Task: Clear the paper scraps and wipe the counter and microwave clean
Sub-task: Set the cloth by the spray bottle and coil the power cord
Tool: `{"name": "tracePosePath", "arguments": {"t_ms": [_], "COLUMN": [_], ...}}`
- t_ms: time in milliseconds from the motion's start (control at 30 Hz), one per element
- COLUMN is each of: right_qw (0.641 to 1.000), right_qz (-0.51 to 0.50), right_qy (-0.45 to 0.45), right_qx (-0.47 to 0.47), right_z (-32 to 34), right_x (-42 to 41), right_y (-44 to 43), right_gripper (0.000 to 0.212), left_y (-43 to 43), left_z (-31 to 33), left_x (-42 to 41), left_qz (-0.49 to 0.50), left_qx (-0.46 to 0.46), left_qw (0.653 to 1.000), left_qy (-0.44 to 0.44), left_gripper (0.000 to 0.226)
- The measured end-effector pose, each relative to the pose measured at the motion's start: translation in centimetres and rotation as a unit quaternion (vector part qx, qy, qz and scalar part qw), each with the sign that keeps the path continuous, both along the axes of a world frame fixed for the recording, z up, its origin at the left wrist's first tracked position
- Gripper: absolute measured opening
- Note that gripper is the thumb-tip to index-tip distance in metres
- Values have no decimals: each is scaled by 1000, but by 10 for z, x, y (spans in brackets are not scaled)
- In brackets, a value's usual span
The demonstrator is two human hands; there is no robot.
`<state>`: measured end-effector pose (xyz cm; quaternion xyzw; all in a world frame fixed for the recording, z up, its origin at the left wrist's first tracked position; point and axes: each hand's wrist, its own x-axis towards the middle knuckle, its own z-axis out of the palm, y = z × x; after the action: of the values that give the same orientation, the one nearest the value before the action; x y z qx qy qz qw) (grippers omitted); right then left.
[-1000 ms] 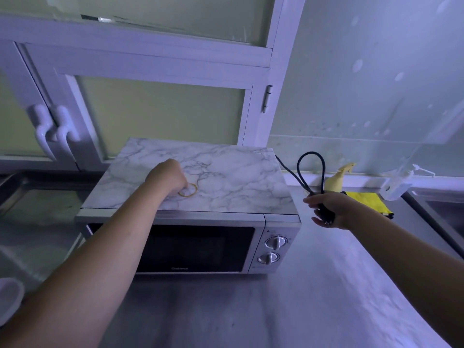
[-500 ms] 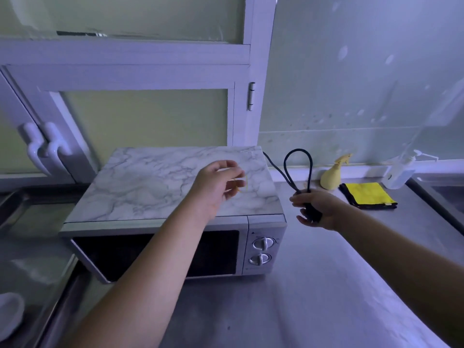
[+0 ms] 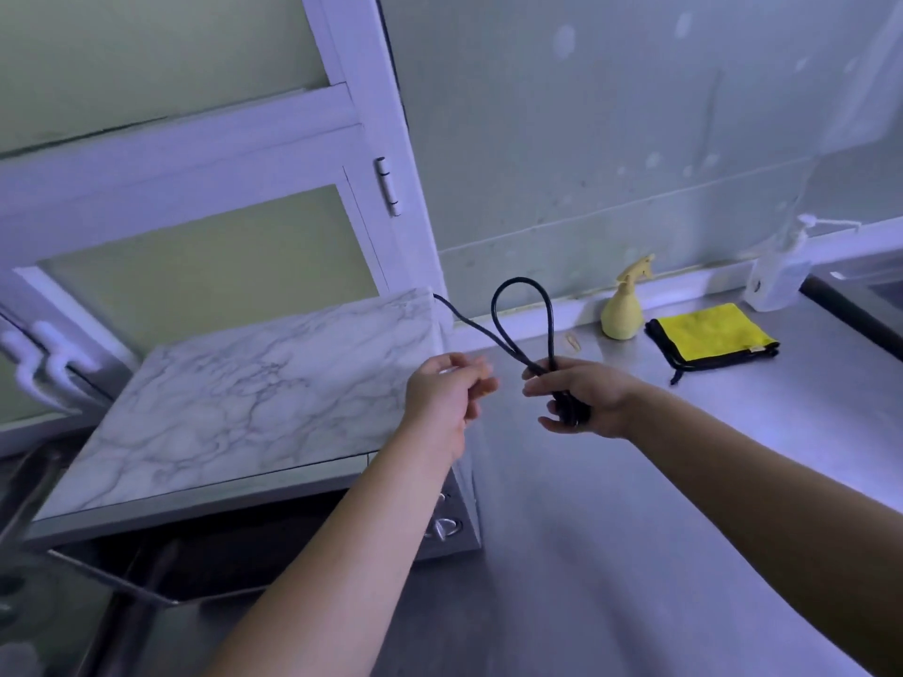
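holding: my right hand [image 3: 581, 398] grips the black cord [image 3: 520, 280], looped, beside the microwave [image 3: 254, 398].
left hand [image 3: 449, 393]: close to the right, not touching; fingers curled, and i cannot tell what they pinch, if anything.
scraps: one small pale scrap [image 3: 572, 340] lies on the counter [image 3: 635, 530] by the spray bottle [image 3: 620, 317].
wiping: not begun, i judge; the yellow cloth [image 3: 711, 337] lies folded near the wall.
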<state>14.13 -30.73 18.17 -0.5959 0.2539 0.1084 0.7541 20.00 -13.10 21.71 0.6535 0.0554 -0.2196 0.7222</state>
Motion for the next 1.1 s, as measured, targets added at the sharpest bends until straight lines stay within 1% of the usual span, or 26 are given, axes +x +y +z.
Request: {"name": "tracePosePath", "arguments": {"t_ms": [100,167,267,367,433,500,600,667,733,800,867,933,967,1067,1100], "right_qw": [1000,999,996,994,988,978,960,944,919,905,904,908,911,923,920], "right_qz": [17,29,51,71,85,105,125,121,129,131,122,99,80,1,-43], "right_qy": [-25,-41,-59,-64,-58,-44,-31,-42,-42,-39,-46,-55,-61,-79,-91], "right_qx": [3,-8,-34,-60,-114,-173,-250,-304,-370,-403,-407,-404,-400,-376,-379], "right_z": [-5,-9,-16,-26,-33,-38,-44,-48,-51,-52,-55,-56,-56,-57,-56], "right_x": [3,6,10,12,12,13,14,14,14,13,13,10,8,-4,-11], "right_y": [-15,-23,-32,-37,-36,-33,-29,-30,-33,-38,-39,-36,-34,-26,-22], "right_gripper": [19,18,16,16,15,11,15,16,15,19,16,13,19,45,46], "left_y": [-24,-38,-54,-68,-78,-86,-97,-102,-102,-100,-99,-100,-101,-103,-103], "left_z": [-5,-12,-18,-19,-22,-27,-40,-47,-52,-57,-62,-68,-70,-75,-76], "left_x": [0,2,5,13,21,26,29,31,35,38,41,42,41,39,39], "left_qz": [11,2,-48,-107,-116,-117,-123,-125,-139,-159,-155,-128,-116,-99,-100], "left_qx": [16,66,135,122,107,120,154,158,143,123,107,96,91,76,75], "left_qw": [1000,998,990,986,985,983,977,976,974,969,970,975,977,981,982], "left_qy": [3,3,13,48,69,80,75,78,109,144,153,153,154,148,142], "left_gripper": [15,30,47,58,58,60,47,45,37,29,23,19,19,17,17]}}
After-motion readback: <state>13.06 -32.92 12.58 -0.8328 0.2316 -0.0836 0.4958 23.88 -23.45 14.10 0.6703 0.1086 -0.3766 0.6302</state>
